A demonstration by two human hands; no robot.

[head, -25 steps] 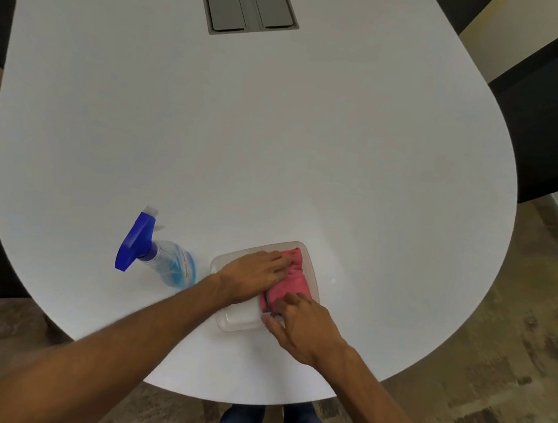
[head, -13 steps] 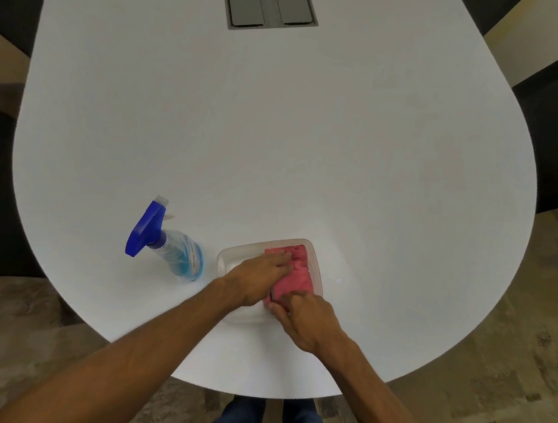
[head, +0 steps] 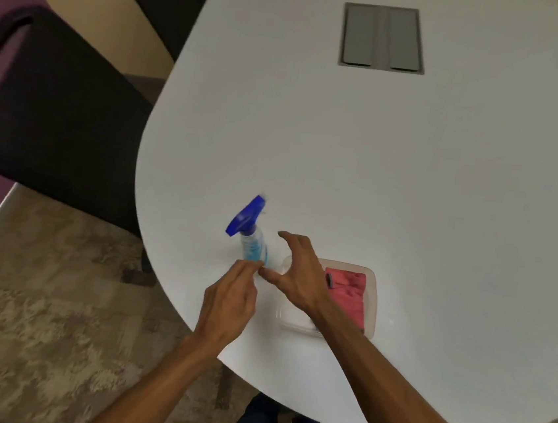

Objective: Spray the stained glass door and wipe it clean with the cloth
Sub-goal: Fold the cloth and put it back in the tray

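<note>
While we reach for the spray bottle [head: 250,235], both hands sit empty at the near table [head: 410,190] edge.

L→R w/ bottle as landmark: bottle upright, blue trigger head; our left hand [head: 228,304] just below it, fingertips at its base, loosely curled, gripping nothing; right hand [head: 297,271] just right, fingers spread; clear tray [head: 372,310] w/ red cloth [head: 348,294] further right.
</note>
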